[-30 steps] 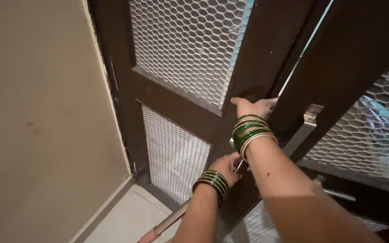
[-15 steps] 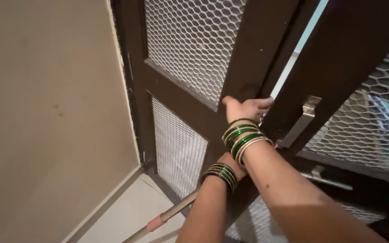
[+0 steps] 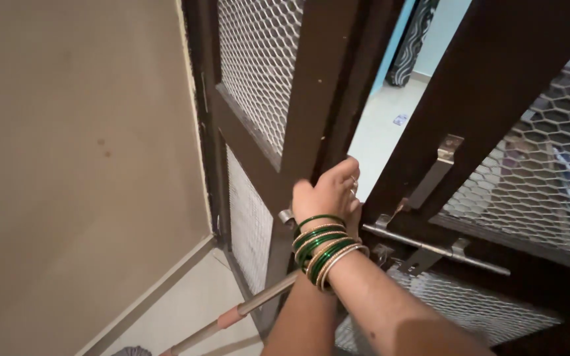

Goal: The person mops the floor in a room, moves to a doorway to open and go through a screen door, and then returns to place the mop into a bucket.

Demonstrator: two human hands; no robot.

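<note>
One hand [image 3: 328,194] shows plainly, the right, its fingers curled around the edge of the left door leaf [image 3: 311,118] just above a stack of green and gold bangles [image 3: 324,250]. The left hand is hidden behind that wrist, so its grip cannot be told, though a long handle [image 3: 232,316] slants down from there. Two dark wooden leaves with wire mesh stand ajar; the right leaf [image 3: 489,86] carries one sliding bolt [image 3: 430,249]. Beyond lie a beige wall [image 3: 74,165] and pale tiled floor [image 3: 380,132].

Dark brown wooden door leaf [image 3: 311,99], matt; pale metal hexagonal mesh panel [image 3: 258,66]. Silver metal sliding bolt [image 3: 430,249], smooth, dull sheen. Green and gold bangles [image 3: 321,247], glossy.
</note>
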